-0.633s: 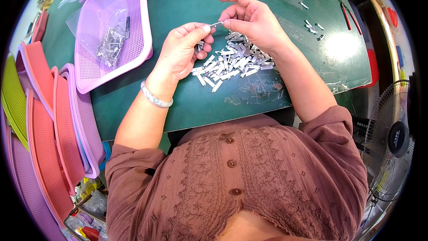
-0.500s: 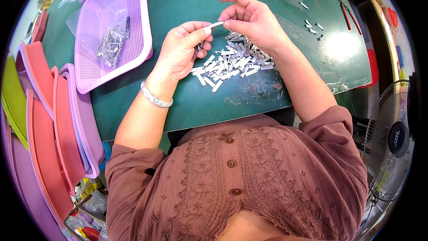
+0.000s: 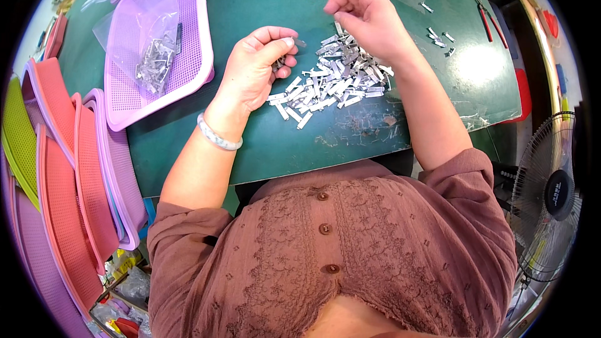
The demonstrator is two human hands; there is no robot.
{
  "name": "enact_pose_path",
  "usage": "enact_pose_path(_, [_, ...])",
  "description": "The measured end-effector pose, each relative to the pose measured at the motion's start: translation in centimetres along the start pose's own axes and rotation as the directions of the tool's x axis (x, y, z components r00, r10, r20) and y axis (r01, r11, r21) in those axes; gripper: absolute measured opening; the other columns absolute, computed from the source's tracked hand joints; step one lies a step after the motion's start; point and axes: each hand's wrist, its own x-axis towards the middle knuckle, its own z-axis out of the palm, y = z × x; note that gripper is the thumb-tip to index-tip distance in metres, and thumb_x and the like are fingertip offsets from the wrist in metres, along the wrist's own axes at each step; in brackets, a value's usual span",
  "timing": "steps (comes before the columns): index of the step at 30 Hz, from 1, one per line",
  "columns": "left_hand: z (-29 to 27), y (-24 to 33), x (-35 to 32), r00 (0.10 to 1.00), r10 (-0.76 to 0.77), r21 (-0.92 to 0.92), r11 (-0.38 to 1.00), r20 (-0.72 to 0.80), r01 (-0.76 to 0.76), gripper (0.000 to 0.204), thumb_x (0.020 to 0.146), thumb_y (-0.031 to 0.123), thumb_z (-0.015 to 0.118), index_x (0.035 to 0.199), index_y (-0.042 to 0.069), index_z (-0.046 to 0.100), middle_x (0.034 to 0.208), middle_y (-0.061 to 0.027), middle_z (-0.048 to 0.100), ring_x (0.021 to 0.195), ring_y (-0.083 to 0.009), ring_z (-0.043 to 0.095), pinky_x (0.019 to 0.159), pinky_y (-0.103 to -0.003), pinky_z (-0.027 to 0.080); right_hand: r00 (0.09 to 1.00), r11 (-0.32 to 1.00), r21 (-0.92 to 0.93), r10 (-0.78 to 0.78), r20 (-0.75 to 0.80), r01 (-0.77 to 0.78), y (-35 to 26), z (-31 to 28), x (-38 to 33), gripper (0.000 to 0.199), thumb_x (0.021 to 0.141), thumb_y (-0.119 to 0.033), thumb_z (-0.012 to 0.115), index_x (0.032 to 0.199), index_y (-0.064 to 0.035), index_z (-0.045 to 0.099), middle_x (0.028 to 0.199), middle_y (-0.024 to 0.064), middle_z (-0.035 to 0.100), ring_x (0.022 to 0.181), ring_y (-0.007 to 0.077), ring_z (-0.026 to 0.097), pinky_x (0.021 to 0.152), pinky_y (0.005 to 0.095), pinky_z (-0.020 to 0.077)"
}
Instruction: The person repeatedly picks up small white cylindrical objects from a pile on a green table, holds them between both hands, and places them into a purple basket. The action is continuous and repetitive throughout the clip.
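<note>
My left hand is closed on small metal pieces. One thin metal strip sticks out between its thumb and forefinger, while others show dimly inside the curled fingers. To the right, my right hand hovers over the far side of a loose pile of small silver metal pieces. Its fingers are apart and bent, and I see nothing between them. The pile lies on the green tabletop, partly hidden by the right hand.
At the left, a purple perforated basket holds a clear bag of metal parts. Stacked baskets stand beside the table. A few loose metal pieces and red-handled pliers lie at the right, near a fan.
My right hand has moved away from the left, rightward and slightly farther out, off the strip. The strip in my left hand now points slightly downward. The left hand has barely moved.
</note>
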Motion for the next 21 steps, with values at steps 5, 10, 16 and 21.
enact_pose_path(5, [0.0,0.0,0.1,0.999,-0.014,-0.033,0.999,-0.033,0.013,0.011,0.086,0.008,0.049,0.094,0.002,0.053,0.077,-0.0051,0.056,0.063,-0.0101,0.052,0.05,-0.019,0.042,0.998,0.918,-0.396,0.039,0.043,-0.019,0.2,-0.9,0.0,0.041,0.073,0.006,0.053,0.113,-0.0028,0.053,0.075,0.0047,0.057,0.07,0.0138,0.053,0.066,0.0267,0.0452])
enact_pose_path(10, [-0.5,0.1,0.3,0.999,-0.045,-0.105,0.994,-0.02,0.043,0.014,0.087,0.013,0.044,0.092,0.002,0.051,0.083,-0.0096,0.057,0.068,-0.0157,0.056,0.052,-0.021,0.045,0.986,0.897,-0.436,0.004,0.167,0.071,0.2,-0.7,-0.2,0.041,0.071,0.005,0.056,0.111,-0.0023,0.054,0.068,0.0051,0.056,0.067,0.0155,0.054,0.067,0.0281,0.0451])
enact_pose_path(16, [-0.5,0.1,0.2,0.996,-0.075,-0.155,0.985,0.04,0.08,0.018,0.087,0.015,0.044,0.094,0.001,0.051,0.085,-0.0116,0.059,0.073,-0.0199,0.058,0.055,-0.023,0.048,0.978,0.867,-0.479,-0.038,0.206,0.135,0.4,-0.1,-0.3,0.041,0.069,0.005,0.056,0.108,-0.0022,0.055,0.068,0.0073,0.057,0.064,0.0191,0.054,0.063,0.0302,0.045])
enact_pose_path(21, [0.0,0.1,0.1,0.997,-0.077,-0.053,0.996,-0.013,0.076,0.017,0.086,0.012,0.048,0.096,0.0,0.054,0.079,-0.0075,0.057,0.068,-0.0162,0.057,0.052,-0.022,0.046,0.987,0.873,-0.466,-0.097,0.125,0.144,0.7,1.6,-0.5,0.04,0.069,0.004,0.057,0.109,-0.0041,0.055,0.072,0.007,0.057,0.067,0.0206,0.055,0.062,0.0312,0.0453])
